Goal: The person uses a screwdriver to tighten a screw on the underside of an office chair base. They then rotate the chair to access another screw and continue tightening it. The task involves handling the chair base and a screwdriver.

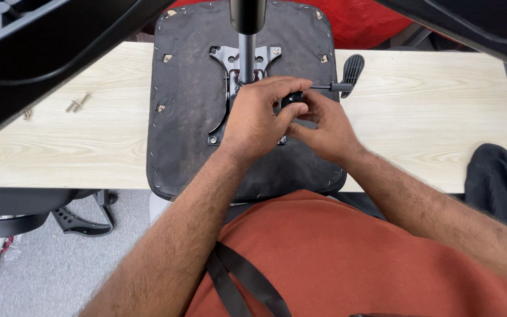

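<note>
Both hands, left (259, 114) and right (324, 129), pinched the black knob (293, 98) on the seat's tilt mechanism (230, 70); loose bolts (77, 104) lay unused near the table's left edge.

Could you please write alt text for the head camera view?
Both hands, left hand and right hand, grip a small black knob on the metal mechanism plate of an upturned chair seat lying on a light wooden table. Loose bolts lie to the left.

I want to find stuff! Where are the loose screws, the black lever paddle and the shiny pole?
loose screws (77, 103), head view, middle of the pair on the table.
black lever paddle (353, 68), head view, its ribbed flat face.
shiny pole (246, 58), head view, its grey shaft.
</note>
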